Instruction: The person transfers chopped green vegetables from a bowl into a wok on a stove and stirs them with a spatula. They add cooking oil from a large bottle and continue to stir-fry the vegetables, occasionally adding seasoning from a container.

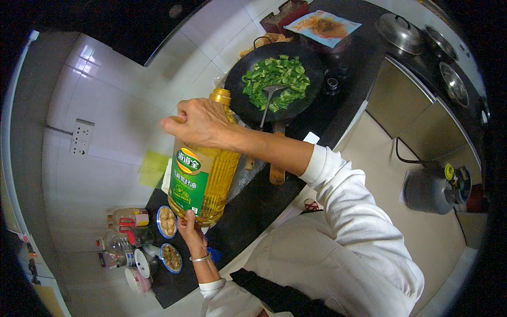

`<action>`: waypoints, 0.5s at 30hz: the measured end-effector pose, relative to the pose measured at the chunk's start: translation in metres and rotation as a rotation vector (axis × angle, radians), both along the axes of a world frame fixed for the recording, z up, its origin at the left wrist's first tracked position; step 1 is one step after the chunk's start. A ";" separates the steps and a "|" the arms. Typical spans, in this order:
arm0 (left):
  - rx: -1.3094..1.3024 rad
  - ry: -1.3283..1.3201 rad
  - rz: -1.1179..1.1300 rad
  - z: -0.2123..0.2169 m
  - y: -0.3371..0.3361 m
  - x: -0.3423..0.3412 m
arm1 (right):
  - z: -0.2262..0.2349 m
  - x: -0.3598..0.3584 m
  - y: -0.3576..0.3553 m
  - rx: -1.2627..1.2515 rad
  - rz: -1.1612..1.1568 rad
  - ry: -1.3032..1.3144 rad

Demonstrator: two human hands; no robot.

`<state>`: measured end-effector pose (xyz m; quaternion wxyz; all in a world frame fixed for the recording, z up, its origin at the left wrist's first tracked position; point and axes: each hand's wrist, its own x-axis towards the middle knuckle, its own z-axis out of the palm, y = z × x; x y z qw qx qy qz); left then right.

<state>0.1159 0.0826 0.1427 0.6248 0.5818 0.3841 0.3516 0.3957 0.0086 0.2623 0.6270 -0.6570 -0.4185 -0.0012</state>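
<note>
A large clear bottle of yellow cooking oil (224, 179), with a gold cap and a green label, is tilted slightly above the counter between both my hands. My right hand (199, 121) is closed around its upper part, just below the cap; the grip itself is partly hidden. From beneath, my left hand (191, 231) supports the base, thumb up against the label. Beyond the bottle, a black wok (306, 105) holds chopped green vegetables (280, 76), which look like peppers. A metal spatula (270, 95) rests in it, its handle toward me.
Two blue-rimmed dishes of food (167, 222) (170, 258) stand on the dark counter (240, 219). Several plastic bottles (119, 243) line the wall. A metal lid (400, 33) and pans lie at far right. A gas cylinder (428, 189) stands on the floor.
</note>
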 end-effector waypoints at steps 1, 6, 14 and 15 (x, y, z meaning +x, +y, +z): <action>0.007 0.003 0.010 0.003 0.000 0.002 | -0.001 0.003 0.001 -0.023 0.014 0.008; 0.169 -0.005 0.054 0.022 -0.016 0.029 | -0.011 0.016 0.007 -0.052 -0.004 0.024; 0.200 0.120 0.075 0.032 -0.005 0.024 | -0.019 0.028 0.007 -0.087 0.051 0.097; 0.196 0.132 0.081 0.030 -0.003 0.023 | -0.019 0.029 0.007 -0.086 0.050 0.100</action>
